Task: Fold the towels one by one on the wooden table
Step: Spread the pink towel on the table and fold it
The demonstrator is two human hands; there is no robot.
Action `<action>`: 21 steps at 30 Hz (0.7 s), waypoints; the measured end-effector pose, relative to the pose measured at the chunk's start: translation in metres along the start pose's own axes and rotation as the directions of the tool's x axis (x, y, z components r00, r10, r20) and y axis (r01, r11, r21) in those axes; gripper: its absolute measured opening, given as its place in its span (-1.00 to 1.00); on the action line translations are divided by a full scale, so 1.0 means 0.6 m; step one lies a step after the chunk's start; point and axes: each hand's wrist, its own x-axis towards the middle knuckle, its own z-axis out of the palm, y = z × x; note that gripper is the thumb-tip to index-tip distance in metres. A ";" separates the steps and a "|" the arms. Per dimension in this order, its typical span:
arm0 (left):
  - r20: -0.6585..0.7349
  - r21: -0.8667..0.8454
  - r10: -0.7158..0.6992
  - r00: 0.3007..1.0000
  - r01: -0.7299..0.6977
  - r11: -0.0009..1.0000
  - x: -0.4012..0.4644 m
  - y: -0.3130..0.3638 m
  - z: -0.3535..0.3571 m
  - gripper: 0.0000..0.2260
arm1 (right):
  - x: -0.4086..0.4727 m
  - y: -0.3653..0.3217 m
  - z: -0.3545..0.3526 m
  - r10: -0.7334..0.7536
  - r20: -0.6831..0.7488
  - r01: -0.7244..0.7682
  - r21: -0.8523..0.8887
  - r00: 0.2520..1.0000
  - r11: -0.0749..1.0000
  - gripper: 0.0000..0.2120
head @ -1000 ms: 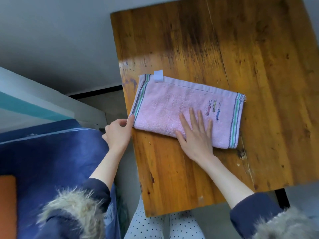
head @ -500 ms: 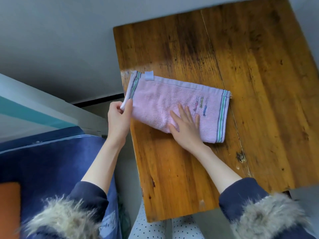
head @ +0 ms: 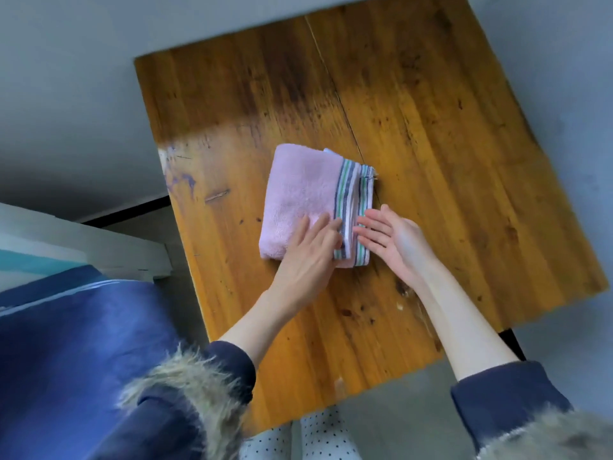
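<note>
A pink towel [head: 300, 197] is shown lying on the wooden desk [head: 414, 134], near the desk's middle and well apart from every edge. Half a second earlier the towel was spread as a long strip reaching the desk's left edge; it is now folded in half into a compact, roughly square pad, with the two striped ends stacked at its right side. The left-hand end, formerly pinched at the desk edge, has been carried over and laid upon the right-hand end, so that the white tag is now only partly seen at the far right corner and the small embroidered marks are covered.

The left hand [head: 310, 252] is laid palm down on the near part of the towel, its fingers straight and pressing beside the upper striped band; nothing is gripped by it. The right hand [head: 389, 239], which earlier was pressed flat on the towel's middle, is now held at the towel's right edge with the palm turned up and leftward, fingers extended and relaxed, the fingertips [head: 360, 230] touching the striped ends. Dark sleeves with fur cuffs [head: 195, 386] are seen at the bottom, and a blue bed [head: 76, 343] lies left of the desk.
</note>
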 end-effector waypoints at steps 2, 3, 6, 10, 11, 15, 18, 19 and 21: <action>-0.019 0.057 0.009 1.000 -0.008 0.998 -0.007 -0.003 0.005 -0.87 | 0.015 -0.012 0.009 -0.006 0.016 0.007 -0.081 1.000 0.997 -0.61; -0.043 0.097 -0.013 0.999 0.017 0.995 -0.009 -0.005 0.005 -0.81 | 0.022 -0.018 0.017 -0.017 0.015 0.019 -0.125 1.000 0.992 -0.63; -0.088 0.219 -0.143 0.986 0.159 0.963 -0.020 -0.017 -0.001 -0.58 | 0.045 -0.032 0.041 -0.069 -0.046 0.051 -0.326 0.997 0.944 -0.78; -0.048 0.206 -0.208 0.977 0.214 0.955 -0.029 -0.031 -0.005 -0.58 | 0.064 -0.039 0.056 -0.111 -0.050 0.072 -0.496 0.993 0.865 -0.76; -0.049 0.172 -0.201 0.978 0.206 0.963 -0.029 -0.031 -0.006 -0.58 | 0.067 -0.040 0.059 -0.107 -0.039 0.073 -0.501 0.993 0.862 -0.80; -0.113 0.074 -0.181 0.977 0.190 0.979 -0.026 -0.026 -0.007 -0.51 | 0.076 -0.045 0.065 -0.138 -0.056 0.096 -0.466 0.989 0.880 -0.96; -0.150 0.097 -0.119 0.982 0.134 0.986 -0.023 -0.020 -0.005 -0.56 | 0.071 -0.038 0.058 -0.193 -0.102 0.143 -0.372 0.976 0.917 -0.95; -0.157 0.111 -0.098 0.983 0.116 0.987 -0.021 -0.019 -0.005 -0.59 | 0.068 -0.033 0.054 -0.210 -0.115 0.162 -0.333 0.971 0.929 -0.92; -0.138 0.143 -0.060 0.989 0.080 0.987 -0.015 -0.017 -0.002 -0.62 | 0.065 -0.022 0.044 -0.233 -0.154 0.188 -0.262 0.960 0.947 -0.88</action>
